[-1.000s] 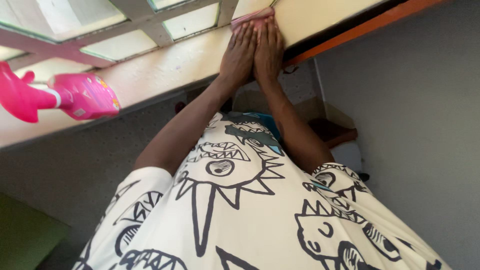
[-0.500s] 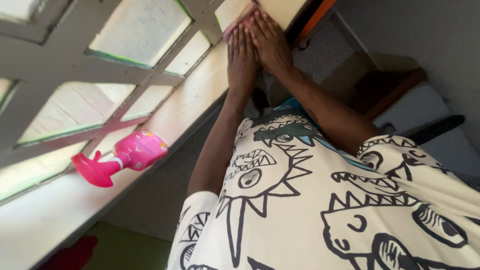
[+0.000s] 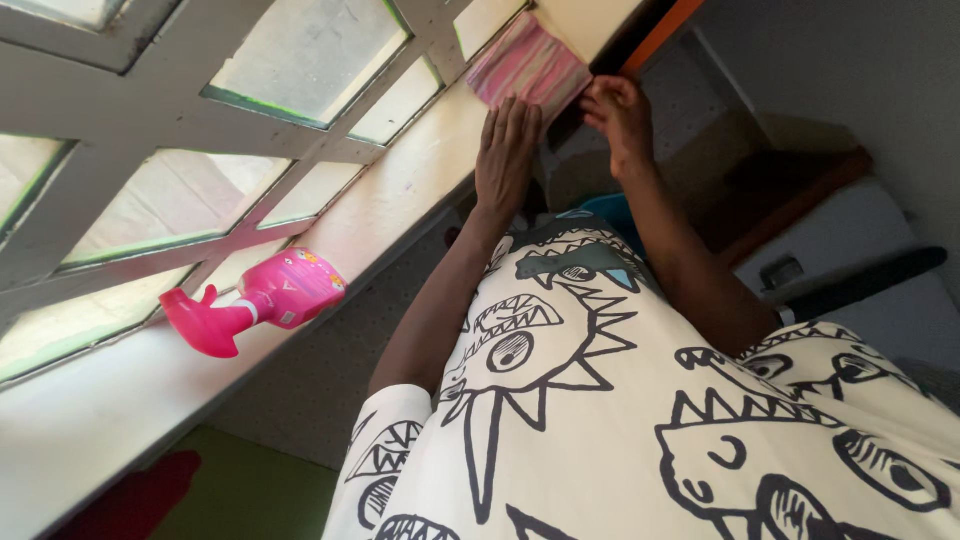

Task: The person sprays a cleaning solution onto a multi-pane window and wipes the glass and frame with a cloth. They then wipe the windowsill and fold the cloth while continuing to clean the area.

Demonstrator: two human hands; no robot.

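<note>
Cream windowsill point(image 3: 390, 200) under grey-framed panes: left hand point(image 3: 506, 150) flat, open; right hand point(image 3: 622, 118) pinching striped pink cloth point(image 3: 528, 68).

Striped cloth point(image 3: 527, 67) — soft, matt; glossy plastic spray bottle point(image 3: 262, 301); sill point(image 3: 390, 205) seemingly painted

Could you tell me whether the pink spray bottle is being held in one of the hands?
No, the pink plastic spray bottle lies alone on the pale window sill, away from both hands.
</note>
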